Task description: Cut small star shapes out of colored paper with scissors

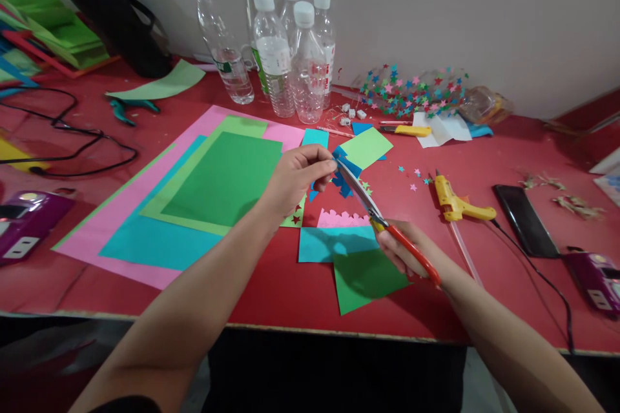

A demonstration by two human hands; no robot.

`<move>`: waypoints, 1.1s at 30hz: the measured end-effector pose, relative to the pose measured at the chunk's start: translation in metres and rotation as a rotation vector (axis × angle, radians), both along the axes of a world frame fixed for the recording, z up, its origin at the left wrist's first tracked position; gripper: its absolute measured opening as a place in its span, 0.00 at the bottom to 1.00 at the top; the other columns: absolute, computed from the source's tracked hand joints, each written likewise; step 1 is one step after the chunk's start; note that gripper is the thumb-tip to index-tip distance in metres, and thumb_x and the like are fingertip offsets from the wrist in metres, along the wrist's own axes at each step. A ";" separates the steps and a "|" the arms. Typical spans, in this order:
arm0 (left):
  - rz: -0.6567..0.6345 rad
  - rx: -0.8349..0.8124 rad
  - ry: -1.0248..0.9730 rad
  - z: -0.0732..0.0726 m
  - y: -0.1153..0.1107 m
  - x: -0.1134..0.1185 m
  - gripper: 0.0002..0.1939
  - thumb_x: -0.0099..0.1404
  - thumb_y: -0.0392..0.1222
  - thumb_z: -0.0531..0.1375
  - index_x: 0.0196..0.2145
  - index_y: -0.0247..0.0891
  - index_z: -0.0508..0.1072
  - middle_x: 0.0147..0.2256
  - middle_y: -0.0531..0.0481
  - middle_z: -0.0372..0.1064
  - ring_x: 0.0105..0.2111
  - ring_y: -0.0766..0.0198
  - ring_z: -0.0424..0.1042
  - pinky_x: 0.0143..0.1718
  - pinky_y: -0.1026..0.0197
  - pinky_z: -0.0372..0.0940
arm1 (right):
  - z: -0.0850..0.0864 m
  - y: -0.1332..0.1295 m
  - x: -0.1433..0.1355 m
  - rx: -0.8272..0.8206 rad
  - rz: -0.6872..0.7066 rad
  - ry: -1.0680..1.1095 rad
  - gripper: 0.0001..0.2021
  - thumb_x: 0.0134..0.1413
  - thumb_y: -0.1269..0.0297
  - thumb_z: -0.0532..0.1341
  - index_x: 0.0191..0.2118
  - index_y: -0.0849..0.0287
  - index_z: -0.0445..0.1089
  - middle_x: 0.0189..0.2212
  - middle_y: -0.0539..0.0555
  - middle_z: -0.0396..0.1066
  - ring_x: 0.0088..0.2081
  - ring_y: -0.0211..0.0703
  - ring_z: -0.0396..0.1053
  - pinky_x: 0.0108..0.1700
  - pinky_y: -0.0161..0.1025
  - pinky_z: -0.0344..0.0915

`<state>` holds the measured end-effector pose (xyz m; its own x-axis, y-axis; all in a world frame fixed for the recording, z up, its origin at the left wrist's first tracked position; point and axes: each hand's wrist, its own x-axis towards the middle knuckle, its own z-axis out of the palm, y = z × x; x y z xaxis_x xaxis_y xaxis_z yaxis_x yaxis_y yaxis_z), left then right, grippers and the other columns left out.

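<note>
My right hand [404,248] is wrapped round the red-handled scissors [371,206], whose blades point up and left. The fingers of my left hand [305,171] are pinched together right at the blade tips, on a small piece of blue paper [347,161]. Just how the paper sits in the fingers is partly hidden. Under the hands lie dark blue paper scraps [343,186], a pink strip with a star-cut edge [341,218], a light blue sheet [317,246] and a green sheet [365,281]. Small red stars rest on a light green piece [295,219].
Stacked coloured sheets [223,187] lie to the left. Plastic bottles [307,71] stand at the back, near a bottle covered in stars [411,93]. A yellow cutter [411,131], a yellow glue gun [458,200] with a cord, and a phone [526,219] are on the right.
</note>
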<state>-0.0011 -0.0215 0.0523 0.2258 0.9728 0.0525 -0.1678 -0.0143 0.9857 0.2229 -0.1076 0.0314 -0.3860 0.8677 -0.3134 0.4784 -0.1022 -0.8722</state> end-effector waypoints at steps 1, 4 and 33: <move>-0.002 0.009 -0.001 0.000 0.000 0.000 0.06 0.53 0.38 0.62 0.23 0.37 0.69 0.18 0.57 0.64 0.17 0.74 0.62 0.20 0.67 0.58 | 0.000 0.000 0.000 0.006 0.005 0.003 0.24 0.57 0.39 0.51 0.24 0.56 0.54 0.09 0.42 0.56 0.10 0.29 0.52 0.13 0.29 0.51; 0.010 0.050 0.010 0.000 0.000 -0.001 0.06 0.53 0.38 0.62 0.22 0.37 0.69 0.18 0.56 0.64 0.17 0.73 0.62 0.20 0.66 0.59 | -0.001 0.001 0.002 0.017 0.028 0.018 0.25 0.57 0.39 0.51 0.24 0.56 0.55 0.10 0.43 0.56 0.11 0.29 0.53 0.13 0.29 0.51; 0.089 0.087 -0.076 -0.010 -0.002 0.011 0.06 0.51 0.38 0.64 0.22 0.39 0.70 0.29 0.54 0.64 0.30 0.68 0.63 0.34 0.64 0.60 | 0.000 0.001 -0.001 -0.072 -0.037 0.011 0.21 0.57 0.43 0.52 0.26 0.57 0.56 0.10 0.42 0.56 0.11 0.30 0.51 0.13 0.28 0.51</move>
<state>0.0102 -0.0238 0.0419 0.1306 0.9799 0.1508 -0.2360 -0.1170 0.9647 0.2224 -0.1067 0.0314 -0.3579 0.8565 -0.3718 0.4639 -0.1824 -0.8669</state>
